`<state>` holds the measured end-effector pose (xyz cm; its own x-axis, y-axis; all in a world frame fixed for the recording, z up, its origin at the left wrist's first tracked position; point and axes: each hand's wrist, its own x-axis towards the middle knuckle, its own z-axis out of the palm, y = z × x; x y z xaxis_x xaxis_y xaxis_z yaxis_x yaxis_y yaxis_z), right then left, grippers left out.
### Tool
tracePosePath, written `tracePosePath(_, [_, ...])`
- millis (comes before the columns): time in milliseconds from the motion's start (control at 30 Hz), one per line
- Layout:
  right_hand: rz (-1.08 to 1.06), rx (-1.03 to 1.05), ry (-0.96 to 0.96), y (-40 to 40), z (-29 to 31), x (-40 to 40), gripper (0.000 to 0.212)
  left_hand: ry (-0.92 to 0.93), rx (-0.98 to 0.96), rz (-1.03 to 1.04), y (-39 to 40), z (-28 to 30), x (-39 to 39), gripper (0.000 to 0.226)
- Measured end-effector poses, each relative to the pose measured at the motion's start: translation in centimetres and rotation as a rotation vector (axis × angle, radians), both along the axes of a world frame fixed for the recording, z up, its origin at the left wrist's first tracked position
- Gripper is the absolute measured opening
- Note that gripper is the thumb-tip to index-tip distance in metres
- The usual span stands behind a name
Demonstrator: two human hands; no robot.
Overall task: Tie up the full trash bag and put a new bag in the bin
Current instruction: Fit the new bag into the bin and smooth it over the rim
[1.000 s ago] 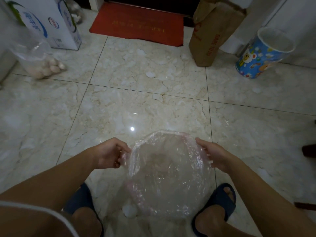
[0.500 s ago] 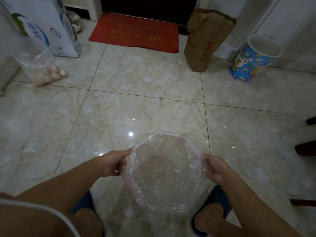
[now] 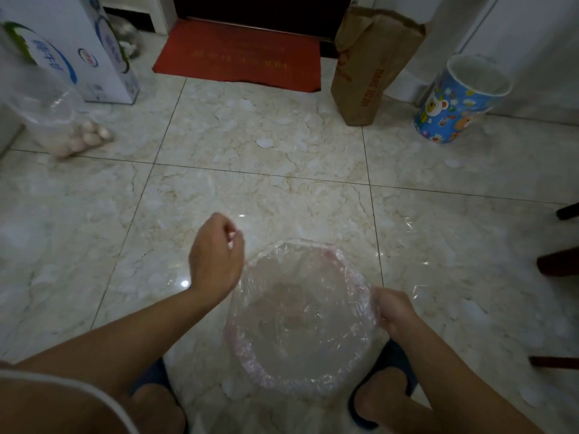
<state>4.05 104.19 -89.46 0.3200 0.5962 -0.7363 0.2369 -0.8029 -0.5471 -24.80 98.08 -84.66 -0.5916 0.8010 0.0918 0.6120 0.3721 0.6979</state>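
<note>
A small round bin with a pinkish rim (image 3: 346, 265) stands on the floor between my two feet, seen from above. A clear new bag (image 3: 297, 321) lines it, its edge folded over the rim all round. My right hand (image 3: 393, 310) grips the crinkled bag edge at the bin's right side. Over the far left of the rim my left hand (image 3: 216, 255) is lifted, fingers curled, with nothing visible in it. No tied full bag can be made out for certain.
At the left, a clear plastic bag (image 3: 59, 126) with pale round things leans by a white-and-blue carton (image 3: 78, 48). A red doormat (image 3: 241, 57), a brown paper bag (image 3: 366, 67) and a blue cartoon-print bin (image 3: 460, 101) line the back. Dark furniture legs (image 3: 557, 264) stand at the right.
My left hand has let go of the bag's left edge and risen up and away toward the far rim. My right hand has slid nearer along the right edge.
</note>
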Motion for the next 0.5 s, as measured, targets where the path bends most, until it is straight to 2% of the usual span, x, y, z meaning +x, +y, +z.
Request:
tracePosePath(67, [-0.128, 0.214, -0.154, 0.4, 0.3, -0.4, 0.011, 0.12, 0.103, -0.317, 0.2, 1.8, 1.6, 0.007])
tracePosePath(133, [-0.15, 0.54, -0.3, 0.2, 2.6, -1.7, 0.01, 0.24, 0.062, -0.661, -0.8, 1.9, 2.7, 0.003])
tracePosePath(200, [0.02, 0.806, -0.265, -0.3, 5.4, -3.6, 0.008, 0.442, -0.044, -1.003, -2.0, 0.6, 3.5, 0.012])
tracePosePath(267, [0.36, 0.904, -0.182, -1.4, 6.7, -5.7, 0.007, 0.721, -0.329, -1.24, -2.9, -0.6, 3.8, 0.031])
tracePosePath(367, [0.977, 0.809, -0.213, -3.4, 5.3, -8.6, 0.007, 0.934, -0.712, -1.3, -3.7, -1.3, 3.6, 0.059])
tracePosePath(433, [1.335, 0.603, -0.307, -4.4, 3.5, -10.5, 0.013, 0.931, -0.812, -1.248, -3.6, -0.7, 3.7, 0.062])
tracePosePath(500, [1.643, 0.319, -0.451, -5.1, 0.8, -12.1, 0.03, 0.841, -0.837, -1.19, -3.6, -0.3, 3.9, 0.056])
